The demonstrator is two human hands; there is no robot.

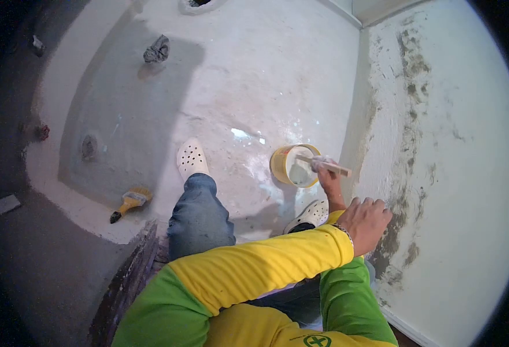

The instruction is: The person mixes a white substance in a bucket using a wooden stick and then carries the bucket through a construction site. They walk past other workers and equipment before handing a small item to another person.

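Observation:
My right hand is closed around a pale wooden stick, its inner end reaching over a yellow bucket. White, paint-like material lies inside the bucket. Around my right fingers there is a whitish covering or smear. Across my right forearm lies my left arm in a yellow and green sleeve. My left hand, with a bracelet at the wrist, is bent over with its knuckles up, close to the wall; its fingertips are hidden, and I cannot tell what they hold.
On the right rises a white wall with a dark, patchy strip. A wide brush rests on the floor at left, and a crumpled grey cloth lies farther off. White clogs are on my feet. A hole opens at the top.

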